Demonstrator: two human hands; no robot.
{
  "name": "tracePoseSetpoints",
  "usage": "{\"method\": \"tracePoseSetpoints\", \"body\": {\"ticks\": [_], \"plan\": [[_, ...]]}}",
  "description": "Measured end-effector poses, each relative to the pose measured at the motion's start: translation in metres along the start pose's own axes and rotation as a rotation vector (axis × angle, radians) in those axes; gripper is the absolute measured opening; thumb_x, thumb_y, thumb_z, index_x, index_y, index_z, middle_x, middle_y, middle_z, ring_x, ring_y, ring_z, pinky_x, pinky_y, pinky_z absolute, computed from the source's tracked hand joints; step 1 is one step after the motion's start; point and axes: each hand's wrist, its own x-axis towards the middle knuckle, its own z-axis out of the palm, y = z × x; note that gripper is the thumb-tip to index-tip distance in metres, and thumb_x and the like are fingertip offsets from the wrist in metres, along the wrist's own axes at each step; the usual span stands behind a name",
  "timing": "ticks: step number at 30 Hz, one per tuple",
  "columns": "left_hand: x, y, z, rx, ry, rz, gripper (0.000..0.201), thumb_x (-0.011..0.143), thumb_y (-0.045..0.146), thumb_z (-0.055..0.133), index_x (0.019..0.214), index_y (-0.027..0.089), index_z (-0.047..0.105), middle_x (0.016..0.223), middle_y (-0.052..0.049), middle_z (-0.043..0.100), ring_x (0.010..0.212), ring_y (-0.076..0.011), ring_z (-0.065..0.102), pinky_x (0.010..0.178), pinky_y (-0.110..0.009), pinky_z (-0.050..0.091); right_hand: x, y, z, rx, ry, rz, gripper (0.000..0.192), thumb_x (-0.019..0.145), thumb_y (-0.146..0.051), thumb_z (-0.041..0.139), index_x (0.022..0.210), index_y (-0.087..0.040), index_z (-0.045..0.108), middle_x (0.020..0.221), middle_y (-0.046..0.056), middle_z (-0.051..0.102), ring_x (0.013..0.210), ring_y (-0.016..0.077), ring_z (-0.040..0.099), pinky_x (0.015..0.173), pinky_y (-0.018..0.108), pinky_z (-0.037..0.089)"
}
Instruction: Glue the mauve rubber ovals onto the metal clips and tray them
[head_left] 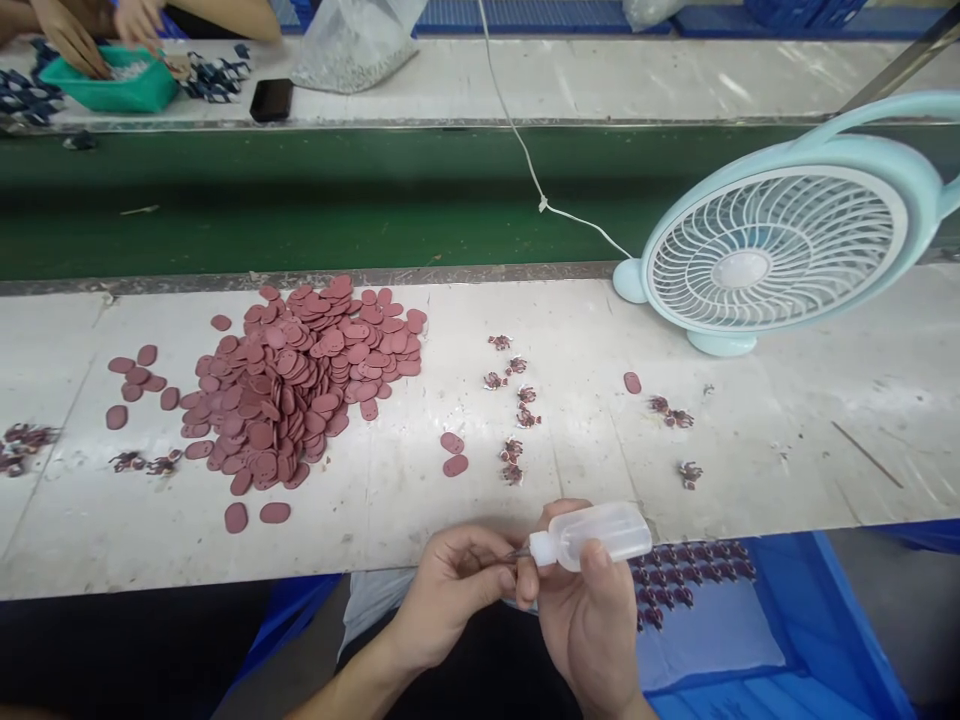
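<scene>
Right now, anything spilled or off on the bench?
Nothing spilled or damaged. The pile of reddish oval pieces has strays scattered around it on the white bench. Right hand holds the squeeze bottle sideways.

Left hand (450, 590), right hand (589, 620) bare; forearms unsleeved, no rings

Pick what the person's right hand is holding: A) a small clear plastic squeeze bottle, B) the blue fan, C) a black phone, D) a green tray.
A: the right hand wraps a small clear squeeze bottle, its nozzle pointing at the left hand, which pinches something too small to identify.
</scene>
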Motion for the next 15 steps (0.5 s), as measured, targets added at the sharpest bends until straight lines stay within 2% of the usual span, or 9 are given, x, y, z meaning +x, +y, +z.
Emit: {"method": "tracePoseSetpoints", "body": {"ticks": [2, 5, 8, 13, 15], "plan": [[0.001, 0.001, 0.000, -0.055, 0.035, -0.026, 0.013, 0.085, 0.024, 0.077, 0.098, 0.022, 0.076, 0.082, -0.005, 0.078, 0.067, -0.0154, 0.068, 0.068, -0.031, 0.053, -0.001, -0.003, 0.001, -0.027, 0.010, -0.031, 0.029, 0.091, -0.052, 0.064, 0.097, -0.023, 0.065, 0.067, -0.002, 0.058, 0.047, 0.0137, 0.058, 0.043, 0.028, 0.049], [0.000, 0.003, 0.001, -0.146, 0.179, -0.095, 0.024, 0.083, 0.029, 0.079, 0.105, 0.021, 0.077, 0.100, -0.009, 0.080, 0.080, -0.0172, 0.073, 0.070, -0.026, 0.055, -0.004, -0.005, -0.001, -0.180, 0.104, -0.237, 0.023, 0.089, -0.047, 0.067, 0.096, -0.024, 0.066, 0.070, -0.002, 0.058, 0.046, 0.0146, 0.058, 0.041, 0.029, 0.048], [-0.001, 0.003, 0.002, -0.191, 0.230, -0.144, 0.024, 0.082, 0.031, 0.081, 0.103, 0.019, 0.079, 0.098, -0.009, 0.080, 0.083, -0.0156, 0.074, 0.075, -0.022, 0.055, -0.007, 0.000, -0.004, -0.361, 0.152, -0.410, 0.023, 0.088, -0.043, 0.070, 0.104, -0.027, 0.065, 0.068, -0.001, 0.062, 0.049, 0.0172, 0.060, 0.047, 0.035, 0.052], [0.000, 0.002, 0.002, -0.211, 0.201, -0.130, 0.025, 0.082, 0.032, 0.080, 0.103, 0.018, 0.080, 0.103, -0.009, 0.080, 0.079, -0.0156, 0.074, 0.078, -0.024, 0.056, -0.010, 0.010, -0.011, -0.474, 0.169, -0.479, 0.023, 0.088, -0.040, 0.068, 0.108, -0.029, 0.064, 0.068, 0.000, 0.066, 0.056, 0.0223, 0.063, 0.057, 0.041, 0.053], [0.001, 0.002, 0.001, -0.215, 0.201, -0.127, 0.024, 0.083, 0.030, 0.080, 0.103, 0.017, 0.080, 0.104, -0.010, 0.080, 0.079, -0.0159, 0.074, 0.079, -0.025, 0.056, -0.012, 0.010, -0.016, -0.457, 0.161, -0.385, 0.026, 0.084, -0.038, 0.072, 0.108, -0.030, 0.065, 0.073, 0.000, 0.069, 0.063, 0.0247, 0.066, 0.064, 0.044, 0.053]]}}
